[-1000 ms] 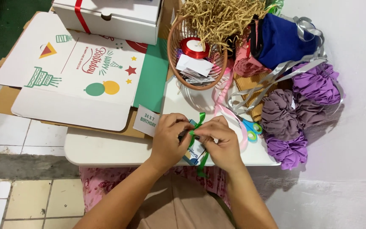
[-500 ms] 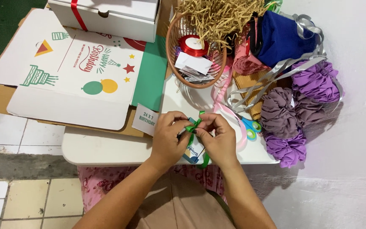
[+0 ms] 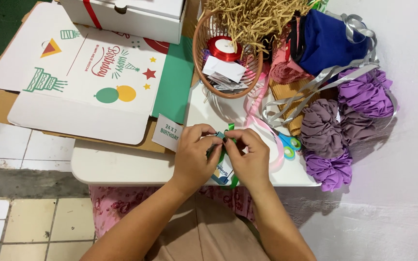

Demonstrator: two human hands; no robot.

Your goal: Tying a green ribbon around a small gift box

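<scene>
Green ribbon [image 3: 230,128] between hands [image 3: 223,157], knot tighter

A home craft corner: small white table [image 3: 122,166] on tiled floor [image 3: 6,145], ribbon basket [image 3: 204,72], gift boxes [image 3: 136,14].

I'm seeing a thin green ribbon [image 3: 229,145] running over a small flat packet [image 3: 221,171] at the front edge of the white table. The ribbon's a glossy, bright green strip; its upper end is poking up btwn the two sets of fingertips, w/ a short tail sticking out just above them. Lower down it's passing under the packet's bottom edge and curling round its right corner. The packet's mostly hidden; I'm only catching a pale face w/ blue and yellow print, tilted a bit. Both are sitting approx. mid-frame, near the table's front edge. Can't tell if the ribbon's knotted.
</scene>
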